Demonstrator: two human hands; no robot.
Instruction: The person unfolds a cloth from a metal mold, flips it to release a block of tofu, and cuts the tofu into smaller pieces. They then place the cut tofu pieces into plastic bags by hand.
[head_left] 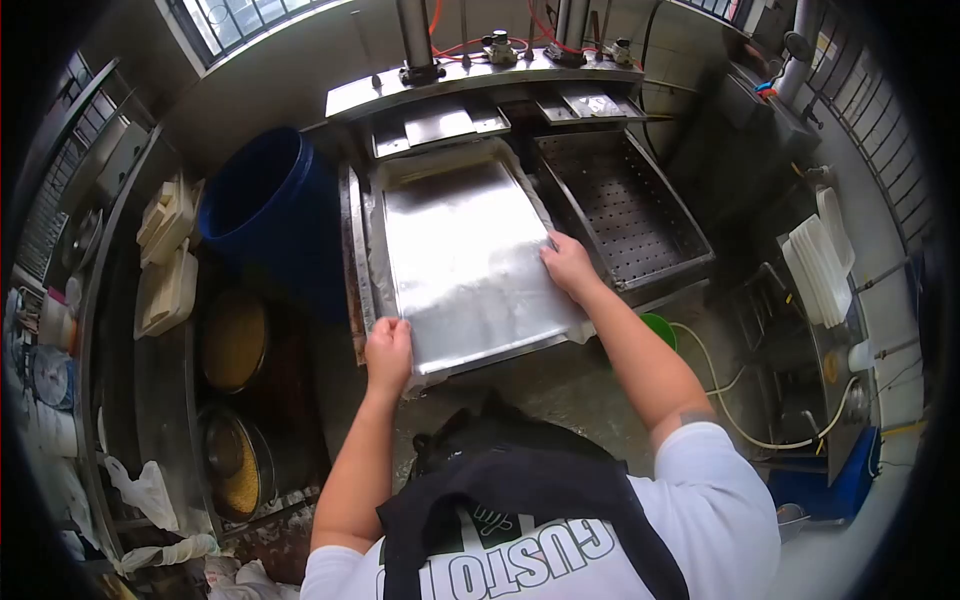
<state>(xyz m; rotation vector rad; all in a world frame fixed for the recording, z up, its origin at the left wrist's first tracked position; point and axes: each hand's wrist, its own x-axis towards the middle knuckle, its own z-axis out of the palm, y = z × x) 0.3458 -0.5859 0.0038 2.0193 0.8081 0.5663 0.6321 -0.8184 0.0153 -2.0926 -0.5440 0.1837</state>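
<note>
A flat, shiny metal sheet lies over pale cloth in the left bay of a metal press. My left hand is closed on the sheet's near left corner. Further up, on its right edge, my right hand grips the same sheet. Cloth edges show around the sheet on several sides. What is under the sheet is hidden.
Right of the sheet is a perforated metal box. The press beam spans the back. A blue barrel stands left, near shelves with pale trays and round containers. A hose runs along the right floor.
</note>
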